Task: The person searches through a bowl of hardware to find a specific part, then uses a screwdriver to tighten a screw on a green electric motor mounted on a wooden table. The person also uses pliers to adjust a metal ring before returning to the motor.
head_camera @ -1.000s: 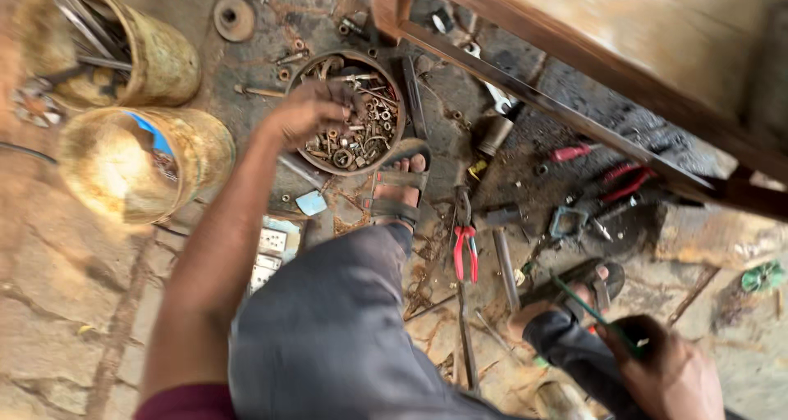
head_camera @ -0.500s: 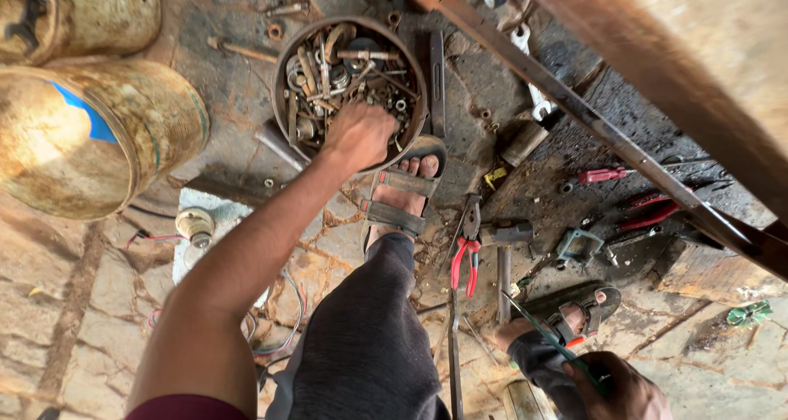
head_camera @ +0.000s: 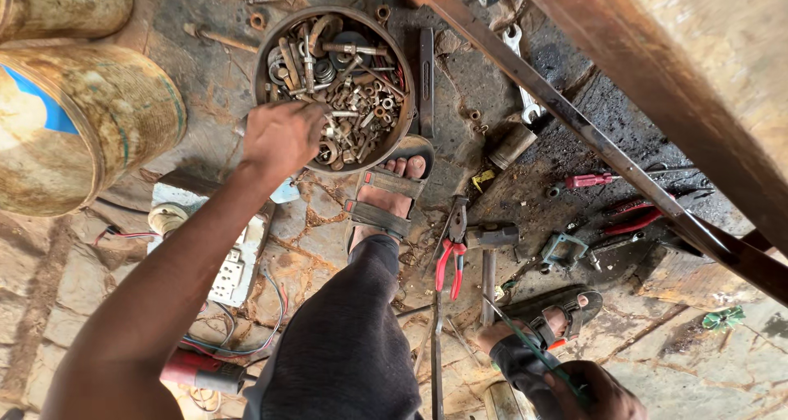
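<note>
The left hand point(head_camera: 279, 137) dips curled fingers, their grip hidden, into the round bowl point(head_camera: 271, 55) of rusty bolts point(head_camera: 353, 100) on the floor, risking cuts, while the right hand point(head_camera: 595, 391) pinches a thin green rod point(head_camera: 525, 346).

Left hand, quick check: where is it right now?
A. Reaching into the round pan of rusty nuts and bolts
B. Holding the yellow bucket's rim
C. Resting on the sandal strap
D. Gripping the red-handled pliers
A: the left hand lies over the near rim of the round pan, fingers among the rusty nuts and bolts; the red-handled pliers lie untouched on the floor.
</note>
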